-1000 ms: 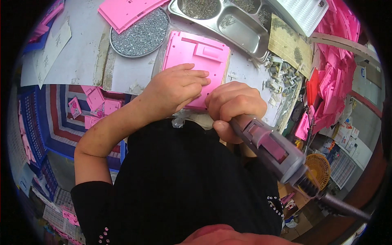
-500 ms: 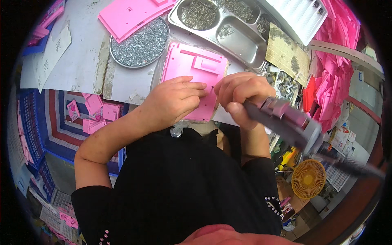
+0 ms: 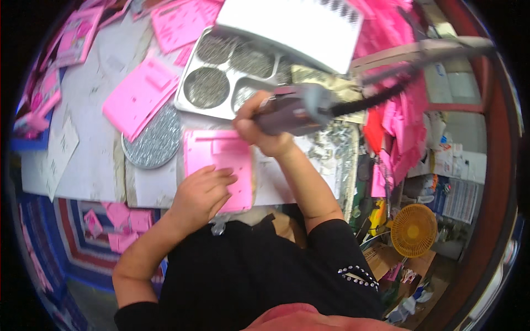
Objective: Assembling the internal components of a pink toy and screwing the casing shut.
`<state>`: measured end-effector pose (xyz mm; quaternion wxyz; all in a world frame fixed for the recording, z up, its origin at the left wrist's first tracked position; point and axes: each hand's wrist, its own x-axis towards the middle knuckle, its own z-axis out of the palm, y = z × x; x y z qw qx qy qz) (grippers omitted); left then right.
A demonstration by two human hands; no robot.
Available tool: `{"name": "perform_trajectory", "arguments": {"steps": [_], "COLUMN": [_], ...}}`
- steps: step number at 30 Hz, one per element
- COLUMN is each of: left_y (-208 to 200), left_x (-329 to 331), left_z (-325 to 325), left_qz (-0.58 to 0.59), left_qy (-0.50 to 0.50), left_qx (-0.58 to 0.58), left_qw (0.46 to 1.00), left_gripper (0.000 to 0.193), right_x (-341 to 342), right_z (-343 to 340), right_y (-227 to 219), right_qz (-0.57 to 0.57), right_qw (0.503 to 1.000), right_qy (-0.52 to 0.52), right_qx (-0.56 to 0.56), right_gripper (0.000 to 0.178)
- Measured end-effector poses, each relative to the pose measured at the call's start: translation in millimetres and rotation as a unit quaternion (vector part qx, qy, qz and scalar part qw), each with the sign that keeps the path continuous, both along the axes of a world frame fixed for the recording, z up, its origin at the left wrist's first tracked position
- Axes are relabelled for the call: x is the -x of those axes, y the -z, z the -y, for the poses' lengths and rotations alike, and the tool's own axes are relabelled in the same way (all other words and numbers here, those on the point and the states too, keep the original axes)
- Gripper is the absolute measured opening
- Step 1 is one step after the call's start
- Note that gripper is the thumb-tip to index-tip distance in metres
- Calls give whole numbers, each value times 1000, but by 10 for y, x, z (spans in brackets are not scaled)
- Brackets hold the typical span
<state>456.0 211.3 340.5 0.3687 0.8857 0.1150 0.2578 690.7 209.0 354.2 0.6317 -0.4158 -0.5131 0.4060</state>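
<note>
A pink plastic panel (image 3: 241, 179) lies on the worktable near its front edge. My left hand (image 3: 201, 193) rests on the panel's left part, fingers laid out over its surface and gripping nothing. Over the panel's far right corner, my right hand (image 3: 260, 129) is wrapped round a dark electric screwdriver (image 3: 295, 110), whose black cable runs off to the right. The screwdriver's tip is hidden by my hand. Just beyond is a metal compartment tray (image 3: 190, 102) with heaps of small screws.
Left of the panel, a round dish (image 3: 160, 140) holds silvery screws, with stacked pink panels (image 3: 135, 96) lying partly over it. A white perforated tray (image 3: 287, 27) stands at the back. A blue crate (image 3: 72, 231) with pink parts is at lower left; a yellow fan (image 3: 414, 230) is at right.
The view has shifted, so the table sits lower in it. My right hand has raised the screwdriver away from the panel toward the metal tray. My left hand stays on the panel.
</note>
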Motion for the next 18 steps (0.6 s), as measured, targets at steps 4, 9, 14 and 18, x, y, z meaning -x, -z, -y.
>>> {"name": "perform_trajectory", "arguments": {"steps": [4, 9, 14, 18], "left_y": [16, -127, -210, -192], "left_x": [26, 89, 126, 165], "left_z": [32, -33, -62, -48], "left_qz": [36, 91, 86, 93], "left_qy": [-22, -127, -143, -141], "left_qx": [19, 10, 8, -5], "left_qw": [999, 988, 986, 986], "left_gripper": [13, 12, 12, 13], "right_x": [32, 376, 576, 573], "right_z": [-51, 333, 426, 482], "right_y": [-508, -890, -920, -890], "right_qz": [8, -154, -192, -135], "right_qw": [1000, 973, 964, 980], "right_qy": [-25, -119, -151, -116], "right_qx": [-13, -124, -99, -92], "right_gripper": [18, 28, 27, 27]}}
